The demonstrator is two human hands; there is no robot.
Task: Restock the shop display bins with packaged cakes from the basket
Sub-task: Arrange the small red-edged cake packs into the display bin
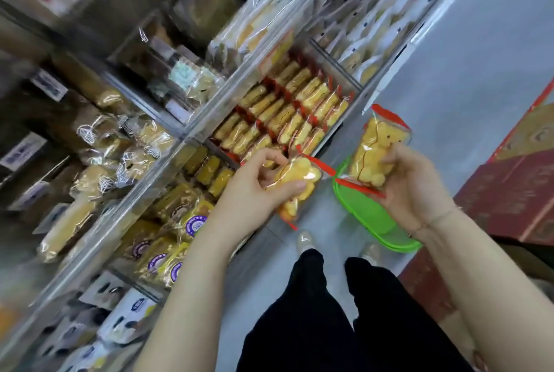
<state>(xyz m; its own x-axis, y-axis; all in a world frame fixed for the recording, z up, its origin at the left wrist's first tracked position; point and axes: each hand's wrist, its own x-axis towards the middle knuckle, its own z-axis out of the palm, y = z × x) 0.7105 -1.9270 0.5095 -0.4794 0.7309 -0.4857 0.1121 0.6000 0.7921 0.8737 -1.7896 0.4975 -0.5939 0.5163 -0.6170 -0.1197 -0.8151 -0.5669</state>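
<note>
— Where do the cakes go?
— The clear display bin (287, 107) just beyond her left fingers, packed in rows; the green basket (364, 209) lies on the floor under her right fingers.
— And her hands?
— Left hand (254, 185) grips one bear cake packet (296, 182); right hand (416, 185) pinches another packet (371, 155), upright.

The display bins (186, 131) are standing to the left, one bin (287, 107) holding rows of packaged cakes. The basket (368, 215) is sitting on the floor (467, 65) to the right (just ahead of the person's shoes (305, 239)), with stacked boxes (515, 179) lying farther right.
</note>
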